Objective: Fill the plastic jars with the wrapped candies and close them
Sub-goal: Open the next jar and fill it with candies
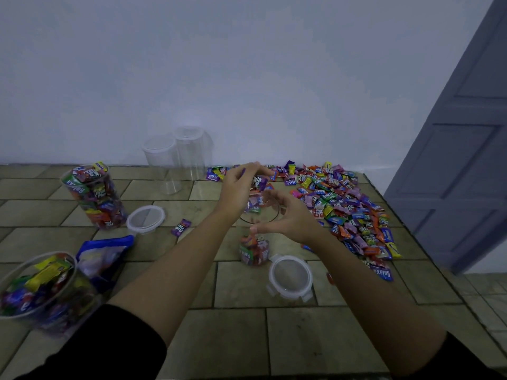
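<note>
A clear plastic jar stands open at the table's middle, with a small layer of wrapped candies at its bottom. My left hand hovers over the jar's mouth, its curled fingers holding a few candies, and a couple more hang just below it inside the rim. My right hand curves around the jar's rim, thumb on the near side. The jar's white-rimmed lid lies flat just in front of it. A large pile of wrapped candies covers the table to the right.
A candy-filled jar without a lid stands at the left, a lid beside it. Another full jar sits at near left by a blue bag. Two empty jars stand by the wall. One loose candy. A grey door is at the right.
</note>
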